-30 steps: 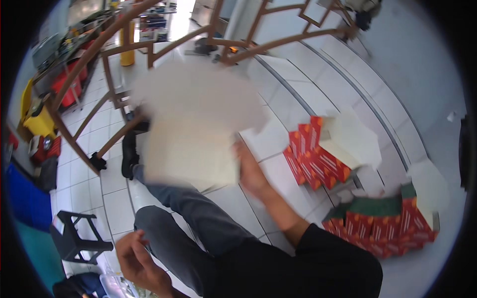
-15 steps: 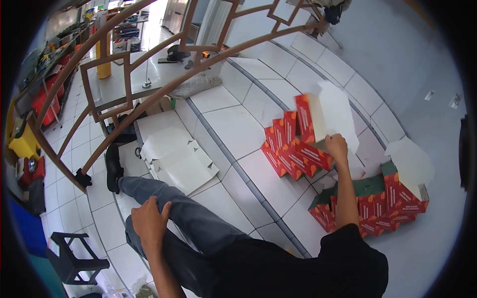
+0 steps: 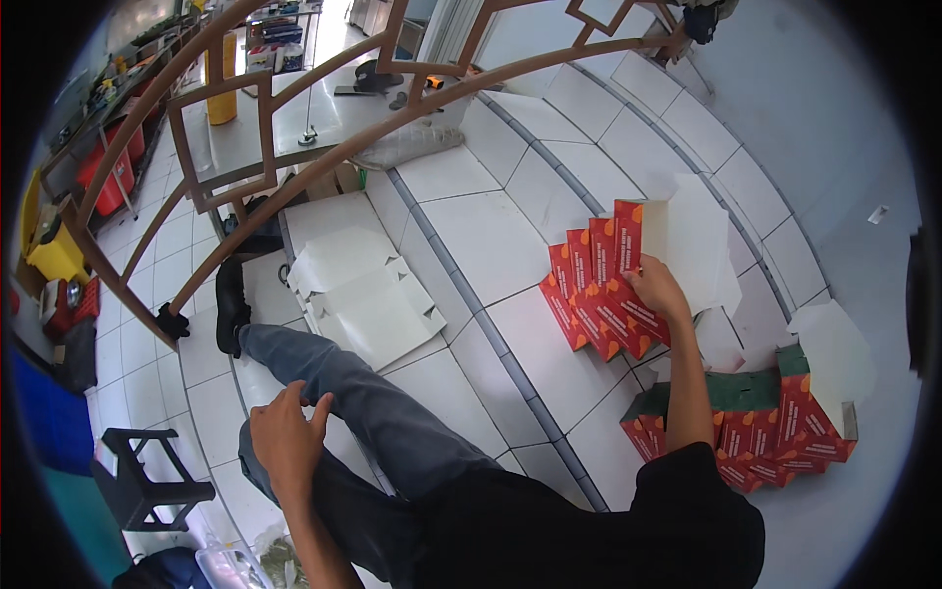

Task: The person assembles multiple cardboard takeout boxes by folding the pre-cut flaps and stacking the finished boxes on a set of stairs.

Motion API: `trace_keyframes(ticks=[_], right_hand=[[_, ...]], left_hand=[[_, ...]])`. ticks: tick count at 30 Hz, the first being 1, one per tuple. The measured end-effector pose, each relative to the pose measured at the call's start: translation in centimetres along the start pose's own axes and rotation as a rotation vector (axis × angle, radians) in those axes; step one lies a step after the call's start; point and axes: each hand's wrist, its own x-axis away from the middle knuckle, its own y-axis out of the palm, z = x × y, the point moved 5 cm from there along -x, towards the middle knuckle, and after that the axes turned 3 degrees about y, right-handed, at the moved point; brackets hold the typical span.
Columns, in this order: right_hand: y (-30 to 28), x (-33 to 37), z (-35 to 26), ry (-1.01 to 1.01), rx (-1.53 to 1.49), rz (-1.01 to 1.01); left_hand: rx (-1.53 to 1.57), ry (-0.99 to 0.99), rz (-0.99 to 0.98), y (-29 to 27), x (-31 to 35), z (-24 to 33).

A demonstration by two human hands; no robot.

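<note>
White-tiled steps (image 3: 491, 236): right hand (image 3: 655, 290) pinches a flat red-and-white cardboard carton (image 3: 648, 236) off the fanned stack (image 3: 589, 294); left hand (image 3: 287, 442) rests loosely open on the knee.

Black short-sleeved shirt, blue-grey jeans, black shoe (image 3: 232, 306).

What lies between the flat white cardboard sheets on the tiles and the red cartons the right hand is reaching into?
In the head view, only bare white floor tiles with a grey strip separate the white cardboard sheets from the red cartons under the right hand.
</note>
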Motion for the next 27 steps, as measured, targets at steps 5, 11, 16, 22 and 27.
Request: trace_keyframes(ticks=[5,11,16,22,27], right_hand=[[-2.0,5.7,-8.2,-0.091,-0.030,0.818],[27.7,5.8,-23.2,-0.285,-0.724,-0.258],[41.1,7.2,-29.0,-0.282,-0.197,-0.458],[42.5,5.9,-32.0,-0.153,-0.087,-0.474],[45.8,1.3,-29.9,-0.296,-0.376,-0.631]], left_hand=[[-0.040,-0.031,-0.042,0.3,-0.2,0.8],[-0.094,-0.025,-0.053,0.1,-0.4,0.2],[-0.111,-0.057,-0.083,-0.1,0.1,1.2],[-0.135,-0.074,-0.023,-0.7,1.0,1.0],[-0.117,-0.065,-0.078,0.5,-0.4,2.6]])
